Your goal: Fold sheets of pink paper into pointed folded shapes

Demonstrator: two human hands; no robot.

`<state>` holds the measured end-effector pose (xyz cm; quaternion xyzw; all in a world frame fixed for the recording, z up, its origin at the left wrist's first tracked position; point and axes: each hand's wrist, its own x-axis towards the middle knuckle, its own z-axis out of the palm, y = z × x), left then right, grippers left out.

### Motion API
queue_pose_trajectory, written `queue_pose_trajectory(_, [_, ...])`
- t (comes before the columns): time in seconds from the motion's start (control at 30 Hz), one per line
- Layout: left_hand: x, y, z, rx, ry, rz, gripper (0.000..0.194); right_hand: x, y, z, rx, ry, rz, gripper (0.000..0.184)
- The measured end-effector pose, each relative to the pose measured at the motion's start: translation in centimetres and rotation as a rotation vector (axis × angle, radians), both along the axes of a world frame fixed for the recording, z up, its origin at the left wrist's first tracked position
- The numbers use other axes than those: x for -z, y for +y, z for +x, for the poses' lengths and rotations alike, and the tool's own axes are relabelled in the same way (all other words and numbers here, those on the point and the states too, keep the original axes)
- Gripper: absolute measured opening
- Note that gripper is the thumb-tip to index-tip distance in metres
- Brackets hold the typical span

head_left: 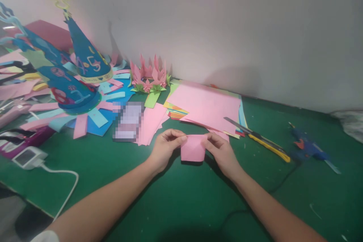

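Note:
A small, roughly square piece of pink paper point(193, 149) is held just above the green table, in front of me. My left hand point(168, 147) pinches its upper left corner between thumb and fingers. At the upper right corner, my right hand point(222, 151) grips it the same way. The paper looks folded along its top edge, though I cannot tell how many layers it has. Right behind my hands lies a stack of coloured sheets point(207, 100), pink on top. Narrower pink paper pieces point(151, 123) lie to the left of the stack.
A yellow utility knife point(263, 143) and a blue glue gun point(312, 149) with a cord lie to the right. Left stand blue cone party hats point(87, 56), a pink paper crown point(149, 75), a blurred-out phone-like object point(129, 121) and a white charger with cable point(30, 157). A wall rises behind.

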<state>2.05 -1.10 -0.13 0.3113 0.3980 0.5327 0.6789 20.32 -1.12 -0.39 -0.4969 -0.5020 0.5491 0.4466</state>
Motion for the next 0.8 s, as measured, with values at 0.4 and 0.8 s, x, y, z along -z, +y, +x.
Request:
queue_pose_trajectory(0.4, [-0.2, 0.0, -0.2, 0.040, 0.247, 0.176, 0.022, -0.6, 0.0, 0.0, 0.046, -0.284, 0.108, 0.031])
queue_pose_trajectory(0.8, [-0.4, -0.2, -0.1, 0.269, 0.731, 0.433, 0.018, -0.7, -1.0, -1.3, -0.295, -0.445, 0.174, 0.032])
